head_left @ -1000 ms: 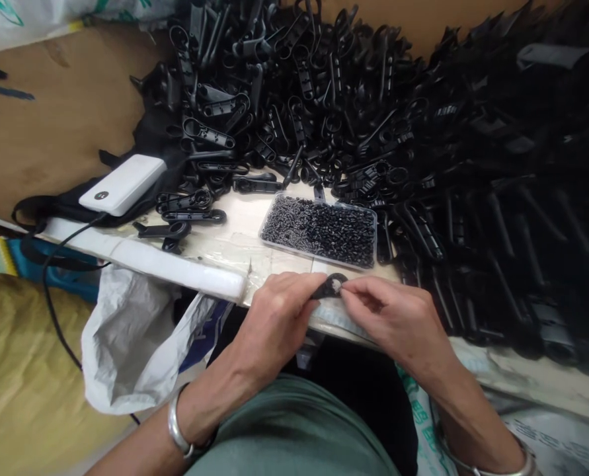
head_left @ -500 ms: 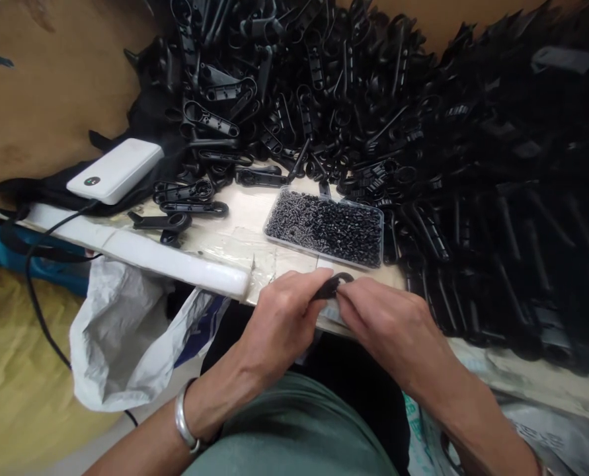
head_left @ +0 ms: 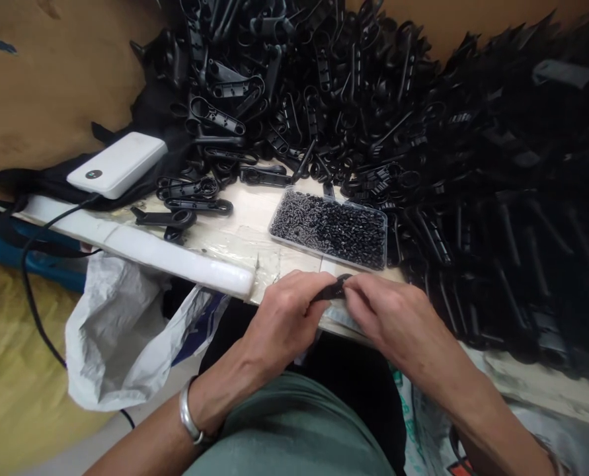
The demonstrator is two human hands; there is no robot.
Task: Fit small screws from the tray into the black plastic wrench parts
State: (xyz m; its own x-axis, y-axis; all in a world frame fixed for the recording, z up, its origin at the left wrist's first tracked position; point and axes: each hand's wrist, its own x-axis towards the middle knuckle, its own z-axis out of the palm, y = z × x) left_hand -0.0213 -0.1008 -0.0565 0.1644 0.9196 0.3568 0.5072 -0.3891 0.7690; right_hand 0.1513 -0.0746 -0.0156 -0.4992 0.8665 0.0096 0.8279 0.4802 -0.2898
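Observation:
A black plastic handle-like part (head_left: pixel 332 289) is pinched by my left hand (head_left: pixel 289 317) above the table's front edge. My right hand (head_left: pixel 391 307) has its fingers closed at the part's ringed end; whether a small piece sits between those fingertips is hidden. Just beyond both hands lies a clear plastic box (head_left: pixel 270 233) filled with small dark pieces, shinier grey ones on its left side and black ones on its right.
A large heap of similar black parts (head_left: pixel 294 119) covers the back and right of the table. At left, a white power bank (head_left: pixel 118 164) with a black cable (head_left: pixel 36 311) rests on black cloth. A white foam strip (head_left: pixel 175 261) edges the table above a white sack (head_left: pixel 106 344).
My right hand's fingers have shifted over the ringed end of the part, covering more of it. The whole view has moved slightly. My left hand keeps its grip.

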